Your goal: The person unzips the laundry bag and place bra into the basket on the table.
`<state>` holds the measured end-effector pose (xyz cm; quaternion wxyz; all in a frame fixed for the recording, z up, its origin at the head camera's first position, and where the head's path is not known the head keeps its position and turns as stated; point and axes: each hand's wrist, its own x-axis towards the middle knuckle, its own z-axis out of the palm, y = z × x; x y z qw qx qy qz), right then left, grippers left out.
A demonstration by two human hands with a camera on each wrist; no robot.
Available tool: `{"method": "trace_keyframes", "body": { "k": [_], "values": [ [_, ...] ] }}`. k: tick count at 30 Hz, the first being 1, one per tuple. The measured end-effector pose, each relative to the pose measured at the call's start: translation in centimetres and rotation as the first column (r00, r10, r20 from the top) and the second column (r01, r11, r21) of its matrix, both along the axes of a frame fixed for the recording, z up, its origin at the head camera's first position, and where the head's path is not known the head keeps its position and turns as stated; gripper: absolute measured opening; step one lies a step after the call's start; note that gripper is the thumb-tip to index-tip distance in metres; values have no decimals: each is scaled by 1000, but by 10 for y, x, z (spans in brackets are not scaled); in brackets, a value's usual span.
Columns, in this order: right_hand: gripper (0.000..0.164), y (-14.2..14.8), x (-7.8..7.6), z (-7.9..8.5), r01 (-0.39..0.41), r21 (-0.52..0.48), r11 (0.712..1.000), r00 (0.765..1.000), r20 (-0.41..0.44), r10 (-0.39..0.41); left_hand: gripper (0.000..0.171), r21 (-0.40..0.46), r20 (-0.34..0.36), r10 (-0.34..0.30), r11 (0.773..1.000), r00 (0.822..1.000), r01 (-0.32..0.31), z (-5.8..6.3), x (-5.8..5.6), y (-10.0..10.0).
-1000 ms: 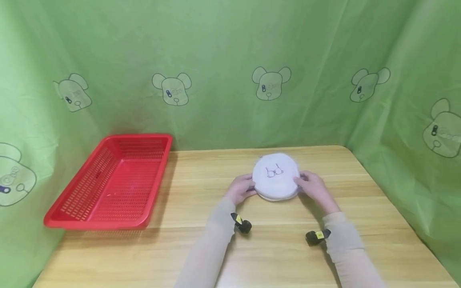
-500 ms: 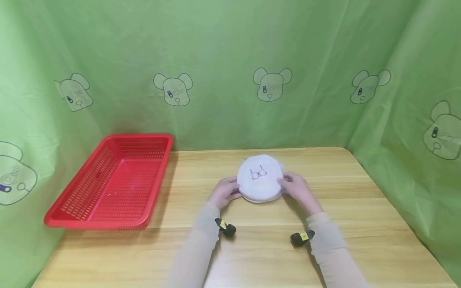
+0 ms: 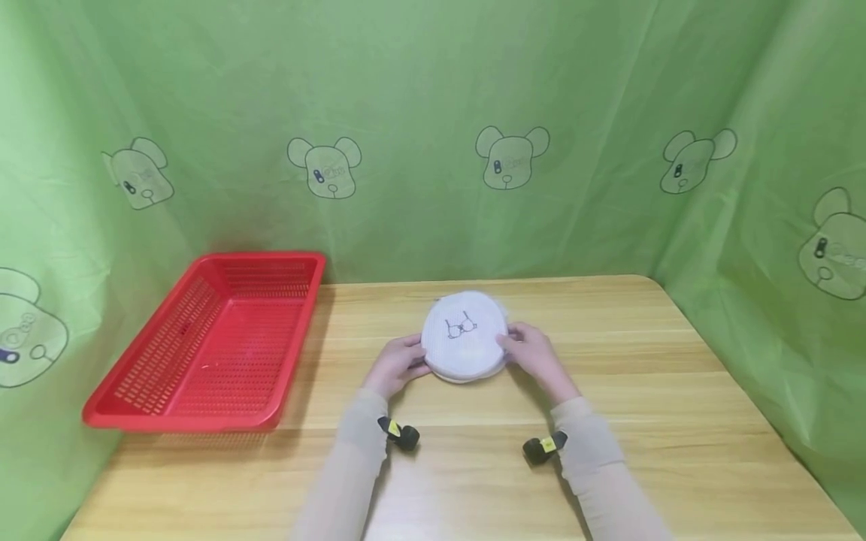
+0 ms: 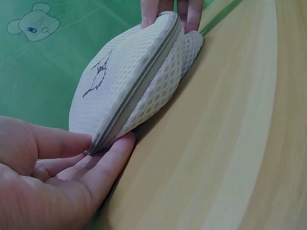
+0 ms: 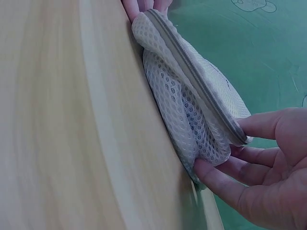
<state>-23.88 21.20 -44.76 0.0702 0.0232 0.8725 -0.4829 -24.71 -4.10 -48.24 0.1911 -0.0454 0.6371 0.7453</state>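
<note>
Between my two hands is a round white mesh zip pouch (image 3: 463,346) with a glasses drawing on its top face. My left hand (image 3: 398,364) pinches its left edge, thumb on top and fingers beneath, as the left wrist view shows on the pouch (image 4: 139,72). On the opposite edge my right hand (image 3: 537,357) pinches it the same way. A grey zip (image 5: 201,84) runs round the side and looks closed where it shows. The soft mesh underside sags in folds close to the tabletop; whether it touches cannot be told.
A red plastic basket (image 3: 298,361) with slatted walls stands at the left of the wooden table (image 3: 676,421). Green curtain (image 3: 419,218) with bear-head prints hangs behind the table and at both sides.
Both hands have carried the pouch leftward across the table, staying on its two edges throughout. The basket has not moved.
</note>
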Motion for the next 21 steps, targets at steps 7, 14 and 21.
{"method": "trace_keyframes", "body": {
  "k": [7, 14, 21],
  "values": [
    [49, -12, -5, -3, -4, -5, 1000, 1000, 17, 4, 49, -12, 18, 14, 1000, 1000, -14, 2, 0, -15],
    [46, -16, -12, -5, 10, -95, 995, 998, 60, -4, 54, -22, 13, 4, 1000, 1000, -4, 4, 1, -23],
    [48, -16, -17, -7, -24, -116, 993, 998, 62, 31, 54, -14, 31, -14, 1000, 999, 15, 6, 1, -29]
  ]
}}
